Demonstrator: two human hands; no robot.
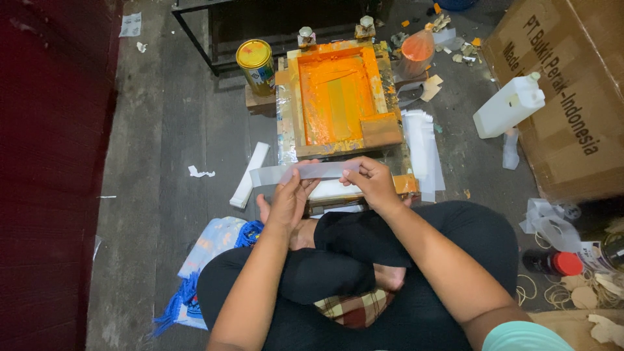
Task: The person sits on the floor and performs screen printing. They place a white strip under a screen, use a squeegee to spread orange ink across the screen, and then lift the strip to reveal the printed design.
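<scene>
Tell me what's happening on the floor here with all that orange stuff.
A person sits cross-legged on the floor, holding a thin translucent strip stretched between the left hand and right hand. Just ahead lies a wooden screen frame coated in orange ink, with a yellow-lidded tin to its left and a stack of white strips to its right.

Quick count from where I'm standing: two hands, the left hand [286, 201] and the right hand [374, 183], sharing one translucent strip [305, 172]. One orange-inked screen frame [338, 97], one yellow-lidded tin [255, 64], one white jug [508, 106], one red-capped bottle [554, 262], one cardboard box [572, 84], two knobs [305, 32] on the frame's far end.
</scene>
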